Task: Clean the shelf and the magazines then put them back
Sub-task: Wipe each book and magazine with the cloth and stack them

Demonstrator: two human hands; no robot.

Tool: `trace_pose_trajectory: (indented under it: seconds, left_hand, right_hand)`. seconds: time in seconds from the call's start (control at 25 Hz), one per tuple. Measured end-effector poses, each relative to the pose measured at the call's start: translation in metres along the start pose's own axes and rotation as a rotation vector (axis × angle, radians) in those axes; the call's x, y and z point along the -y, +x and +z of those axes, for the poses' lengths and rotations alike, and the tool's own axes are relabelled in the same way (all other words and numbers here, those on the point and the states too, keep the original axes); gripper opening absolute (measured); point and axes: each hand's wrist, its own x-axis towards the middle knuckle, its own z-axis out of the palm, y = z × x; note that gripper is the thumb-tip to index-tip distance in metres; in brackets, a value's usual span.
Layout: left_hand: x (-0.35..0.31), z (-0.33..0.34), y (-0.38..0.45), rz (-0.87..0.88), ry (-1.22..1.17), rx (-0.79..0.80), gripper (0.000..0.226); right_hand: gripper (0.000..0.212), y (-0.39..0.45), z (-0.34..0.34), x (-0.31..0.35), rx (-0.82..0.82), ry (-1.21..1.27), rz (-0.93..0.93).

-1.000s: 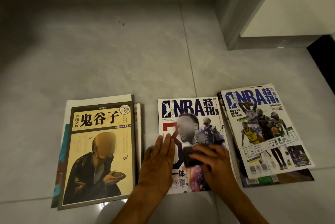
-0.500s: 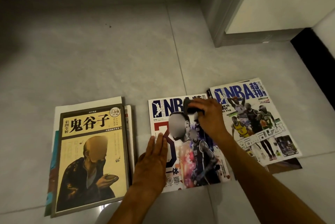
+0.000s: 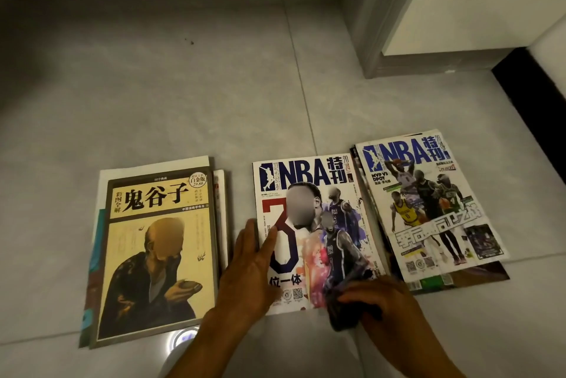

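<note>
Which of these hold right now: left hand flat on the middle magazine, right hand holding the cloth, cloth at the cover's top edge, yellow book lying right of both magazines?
1. The left hand lies flat on the middle NBA magazine. True.
2. The right hand grips a dark cloth. True.
3. The cloth is at the cover's top edge. False: it is at the bottom right corner.
4. The yellow book lies right of both magazines. False: it lies left of them.
</note>
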Motion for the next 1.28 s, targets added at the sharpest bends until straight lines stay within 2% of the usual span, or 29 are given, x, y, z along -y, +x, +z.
trace_pose_trajectory:
  seconds: [0.08,0.16,0.2,0.28,0.32,0.4,0.44,0.48,0.56,0.6,0.72,0.76,0.8,0.88,0.96,1.0,1.08,1.16,1.24,1.28]
  left_hand:
    - [-0.002,0.006,-0.013,-0.055,-0.075,-0.05,0.091]
    - [-0.011,0.014,-0.028,-0.079,-0.141,-0.107,0.076]
    - [-0.016,0.018,-0.033,-0.072,-0.188,-0.139,0.072]
    - [-0.026,0.019,-0.039,-0.113,-0.337,-0.242,0.072]
    - [-0.03,0.016,-0.038,-0.166,-0.501,-0.306,0.072]
    - [-0.035,0.004,-0.035,-0.319,-1.006,-0.362,0.07]
    - [-0.036,0.002,-0.033,-0.373,-1.219,-0.33,0.065]
    - [-0.039,0.0,-0.033,-0.379,-1.307,-0.249,0.06]
    - [-0.044,0.009,-0.037,-0.334,-1.229,-0.048,0.059]
    - [-0.047,0.016,-0.039,-0.328,-1.163,-0.025,0.061]
    - [-0.052,0.016,-0.046,-0.289,-0.993,-0.2,0.047]
    - [-0.054,0.008,-0.051,-0.232,-0.935,-0.284,0.043]
    - [-0.054,0.0,-0.053,-0.174,-0.908,-0.376,0.038]
    - [-0.047,-0.02,-0.058,-0.102,-0.937,-0.573,0.023]
    - [-0.039,-0.036,-0.057,-0.087,-0.982,-0.669,0.011]
    - [-0.036,-0.041,-0.055,-0.05,-0.978,-0.677,0.007]
    - [-0.035,-0.042,-0.055,0.022,-0.916,-0.681,0.026]
    - [-0.031,-0.04,-0.057,0.052,-0.881,-0.682,0.038]
    - [-0.024,-0.036,-0.059,0.074,-0.883,-0.655,0.025]
    - [-0.021,-0.033,-0.059,0.073,-0.89,-0.63,0.015]
  right_hand:
    - [0.05,0.016,-0.022,0.011,0.028,0.093,0.007]
    - [0.046,0.032,-0.031,0.015,0.001,0.259,0.169]
    - [0.043,0.041,-0.028,0.016,-0.074,0.24,0.239]
    - [0.043,0.05,-0.011,0.018,-0.136,-0.039,0.291]
    - [0.047,0.047,0.004,0.017,-0.118,-0.189,0.273]
    - [0.056,0.031,0.027,0.02,-0.091,-0.279,0.241]
    - [0.058,0.024,0.034,0.024,-0.079,-0.267,0.26]
    - [0.058,0.018,0.038,0.027,-0.078,-0.242,0.284]
    - [0.053,0.013,0.043,0.036,-0.118,-0.115,0.32]
    - [0.047,0.016,0.041,0.043,-0.138,0.045,0.381]
    - [0.041,0.035,0.017,0.067,-0.187,0.652,0.611]
    - [0.04,0.04,0.007,0.072,-0.249,0.732,0.616]
    - [0.04,0.046,-0.003,0.079,-0.308,0.779,0.588]
    - [0.041,0.055,-0.02,0.102,-0.395,0.775,0.402]
    - [0.041,0.062,-0.022,0.13,-0.447,0.502,0.096]
    - [0.04,0.067,-0.019,0.145,-0.451,0.266,-0.052]
    - [0.04,0.075,0.0,0.156,-0.393,-0.119,-0.32]
    - [0.044,0.085,0.01,0.145,-0.265,-0.299,-0.528]
    - [0.05,0.103,-0.004,0.126,-0.174,-0.424,-0.587]
    - [0.054,0.115,-0.013,0.112,-0.164,-0.465,-0.526]
